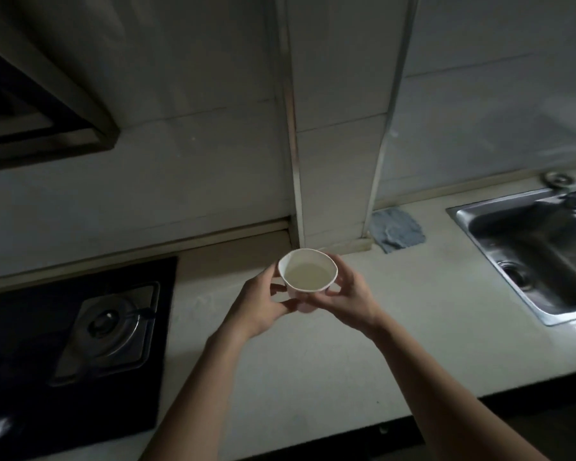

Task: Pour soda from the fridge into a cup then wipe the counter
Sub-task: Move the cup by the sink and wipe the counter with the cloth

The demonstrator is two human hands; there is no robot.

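A white paper cup (pixel 308 273) holds pale liquid and its rim is squeezed slightly out of round. Both hands hold it above the pale counter (pixel 363 354), near the wall pillar. My left hand (pixel 263 304) grips the cup's left side with curled fingers. My right hand (pixel 350 294) grips its right side, fingers wrapped behind the rim. A blue-grey cloth (pixel 396 229) lies crumpled on the counter at the foot of the pillar, right of the cup. No soda bottle or fridge shows in this view.
A black gas hob (pixel 80 337) with a metal burner fills the counter's left part. A steel sink (pixel 539 257) is sunk in at the right, its tap base at the far edge. A range hood (pixel 40 104) hangs at upper left.
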